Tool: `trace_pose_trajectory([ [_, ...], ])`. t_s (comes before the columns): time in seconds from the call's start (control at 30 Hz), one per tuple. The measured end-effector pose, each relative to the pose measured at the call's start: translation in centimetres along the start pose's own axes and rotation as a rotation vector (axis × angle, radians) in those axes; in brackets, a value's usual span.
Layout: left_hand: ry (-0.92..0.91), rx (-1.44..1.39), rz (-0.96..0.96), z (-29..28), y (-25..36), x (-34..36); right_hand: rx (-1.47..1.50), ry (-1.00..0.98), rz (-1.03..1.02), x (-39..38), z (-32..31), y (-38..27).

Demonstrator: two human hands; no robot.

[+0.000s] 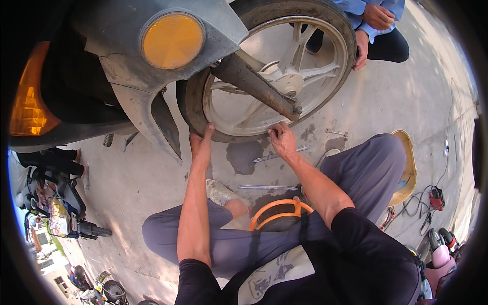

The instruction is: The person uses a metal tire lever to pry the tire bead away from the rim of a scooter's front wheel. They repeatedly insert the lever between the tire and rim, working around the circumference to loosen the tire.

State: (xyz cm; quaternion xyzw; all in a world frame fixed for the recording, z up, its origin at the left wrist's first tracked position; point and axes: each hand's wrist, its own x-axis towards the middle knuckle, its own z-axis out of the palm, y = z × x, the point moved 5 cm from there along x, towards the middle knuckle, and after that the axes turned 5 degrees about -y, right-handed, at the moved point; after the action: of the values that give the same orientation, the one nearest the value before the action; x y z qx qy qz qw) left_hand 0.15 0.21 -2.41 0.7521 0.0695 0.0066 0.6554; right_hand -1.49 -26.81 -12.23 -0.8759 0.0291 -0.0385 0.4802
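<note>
The front wheel of a scooter stands before me, with a dark tire [192, 108] around a pale spoked rim [328, 76]. A worn fork leg [254, 84] crosses the wheel to its hub. My left hand [202, 147] grips the tire's lower left part, thumb on the near side and fingers partly hidden. My right hand [283, 140] is closed at the wheel's lower edge, fingertips pressed together where tire and rim meet; what they pinch is too small to make out. Below the wheel lie two flat metal bars [268, 187], resembling tire levers, on the concrete.
Another person's hand [361, 50] is beside the tire at the far right. A wrench [336, 133] lies near my right knee. Close by are an orange-framed stool [258, 219], a yellow basin [409, 168] and a red device [436, 198] with cables. A parked two-wheeler [61, 208] stands left.
</note>
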Motion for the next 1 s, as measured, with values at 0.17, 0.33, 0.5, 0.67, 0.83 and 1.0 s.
trace_pose_trajectory([
  [0.17, -0.03, 0.036, 0.005, 0.9, 0.4, 0.0, -0.196, -0.377, 0.026, -5.2, 4.1, 5.9],
  [0.33, 0.142, 0.122, 0.174, -0.7, 4.4, 0.4, -0.191, -0.395, 0.241, -7.3, 5.7, 9.3],
  [0.5, 0.11, 0.017, 0.288, 0.7, 3.0, 0.4, 0.127, -0.317, 0.543, -5.9, 5.2, 13.6],
  [0.67, -0.074, -0.042, -0.009, 0.0, -2.2, -0.5, 0.13, -0.341, 0.441, -3.9, 4.5, 5.9],
  [0.83, -0.022, 0.032, 0.096, -0.1, 0.8, 1.1, 0.247, -0.251, 0.222, -2.9, 4.1, -0.7],
  [1.0, 0.039, 0.045, 0.188, 0.2, 3.7, 0.8, 0.147, -0.193, -0.019, -2.2, 1.7, -7.5],
])
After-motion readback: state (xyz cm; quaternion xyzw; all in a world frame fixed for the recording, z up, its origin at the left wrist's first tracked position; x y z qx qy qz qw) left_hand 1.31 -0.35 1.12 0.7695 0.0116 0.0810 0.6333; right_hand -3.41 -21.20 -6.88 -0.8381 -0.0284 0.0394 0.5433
